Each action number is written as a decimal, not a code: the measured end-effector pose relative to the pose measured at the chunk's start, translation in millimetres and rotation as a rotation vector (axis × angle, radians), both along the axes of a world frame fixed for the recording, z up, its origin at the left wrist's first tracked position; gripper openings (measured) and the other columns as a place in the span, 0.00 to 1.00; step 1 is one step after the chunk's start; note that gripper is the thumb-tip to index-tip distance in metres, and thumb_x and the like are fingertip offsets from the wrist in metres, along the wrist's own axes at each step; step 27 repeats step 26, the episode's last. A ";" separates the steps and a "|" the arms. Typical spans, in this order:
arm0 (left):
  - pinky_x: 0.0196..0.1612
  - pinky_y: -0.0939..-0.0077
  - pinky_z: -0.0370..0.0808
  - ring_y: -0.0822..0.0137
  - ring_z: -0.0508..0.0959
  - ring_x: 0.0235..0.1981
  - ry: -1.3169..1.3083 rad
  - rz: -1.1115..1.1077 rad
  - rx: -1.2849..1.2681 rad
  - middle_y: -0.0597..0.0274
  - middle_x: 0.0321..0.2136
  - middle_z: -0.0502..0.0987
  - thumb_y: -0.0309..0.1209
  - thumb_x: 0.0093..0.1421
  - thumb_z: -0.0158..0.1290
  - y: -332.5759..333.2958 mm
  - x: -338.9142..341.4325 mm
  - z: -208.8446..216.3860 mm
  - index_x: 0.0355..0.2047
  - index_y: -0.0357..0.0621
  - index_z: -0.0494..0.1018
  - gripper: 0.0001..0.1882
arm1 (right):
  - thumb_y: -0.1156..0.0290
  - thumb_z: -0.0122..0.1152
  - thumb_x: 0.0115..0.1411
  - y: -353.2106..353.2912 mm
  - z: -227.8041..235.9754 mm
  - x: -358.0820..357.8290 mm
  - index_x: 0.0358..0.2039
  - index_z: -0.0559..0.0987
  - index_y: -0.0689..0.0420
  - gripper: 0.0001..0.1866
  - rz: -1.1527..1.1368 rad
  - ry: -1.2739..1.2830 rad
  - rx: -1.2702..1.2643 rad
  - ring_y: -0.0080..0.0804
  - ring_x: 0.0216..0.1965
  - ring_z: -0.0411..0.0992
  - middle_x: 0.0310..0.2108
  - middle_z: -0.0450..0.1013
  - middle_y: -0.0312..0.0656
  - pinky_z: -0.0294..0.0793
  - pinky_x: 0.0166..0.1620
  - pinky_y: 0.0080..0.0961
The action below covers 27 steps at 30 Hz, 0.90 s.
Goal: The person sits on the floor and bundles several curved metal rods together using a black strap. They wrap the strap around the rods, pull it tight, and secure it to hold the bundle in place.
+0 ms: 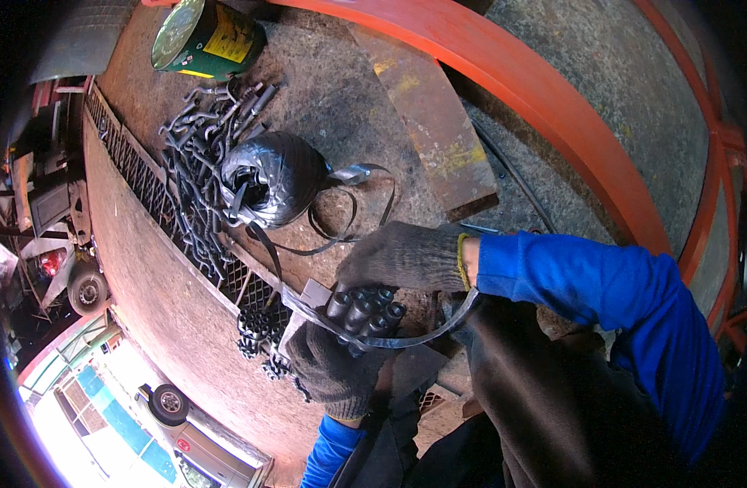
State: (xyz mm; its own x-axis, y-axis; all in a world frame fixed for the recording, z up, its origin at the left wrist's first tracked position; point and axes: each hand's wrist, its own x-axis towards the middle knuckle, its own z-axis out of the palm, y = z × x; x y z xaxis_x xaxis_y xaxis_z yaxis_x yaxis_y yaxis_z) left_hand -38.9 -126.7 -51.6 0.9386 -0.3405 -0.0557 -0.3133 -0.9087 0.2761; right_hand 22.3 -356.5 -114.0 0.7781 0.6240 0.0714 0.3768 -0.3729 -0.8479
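A bundle of dark metal rods [364, 314], their round ends facing up, sits between my two gloved hands. My left hand [331, 370], in a dark grey knit glove, is closed around the bundle's near side. From the far side my right hand [402, 256], in a matching glove with a yellow cuff edge, curls its fingers against the rods; its fingertips are partly hidden. A flat black plastic strap [406, 341] crosses the near side of the bundle and bends up toward my right wrist. It trails back to a big black strap roll [296, 175] on the floor.
Loose bent rods [199, 163] lie heaped left of the roll, across a metal floor grating [251, 279]. More bundled rods [262, 329] stand beside my left hand. A green drum [207, 41], a steel plate [430, 122] and an orange curved frame [536, 77] lie beyond.
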 end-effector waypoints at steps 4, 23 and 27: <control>0.49 0.45 0.65 0.42 0.68 0.47 -0.018 -0.045 0.047 0.43 0.45 0.68 0.60 0.35 0.70 -2.1 2.4 3.1 0.57 0.37 0.63 0.55 | 0.73 0.53 0.60 6.6 -8.9 0.1 0.49 0.79 0.50 0.16 -0.044 -0.128 0.113 0.39 0.48 0.77 0.47 0.77 0.43 0.77 0.50 0.32; 0.48 0.47 0.69 0.41 0.73 0.45 0.095 -0.035 -0.057 0.43 0.43 0.71 0.62 0.41 0.66 -6.3 -0.7 -4.7 0.56 0.33 0.63 0.53 | 0.71 0.57 0.56 17.1 -10.1 -4.7 0.48 0.79 0.47 0.17 -0.080 -0.198 0.048 0.40 0.44 0.76 0.45 0.76 0.43 0.78 0.46 0.34; 0.48 0.47 0.69 0.42 0.73 0.45 -0.092 -0.152 0.028 0.40 0.45 0.71 0.62 0.42 0.65 -4.5 -0.4 -7.7 0.57 0.32 0.63 0.54 | 0.71 0.57 0.59 14.3 -2.9 -2.6 0.48 0.78 0.48 0.16 -0.043 -0.144 0.019 0.39 0.48 0.76 0.48 0.76 0.43 0.78 0.47 0.33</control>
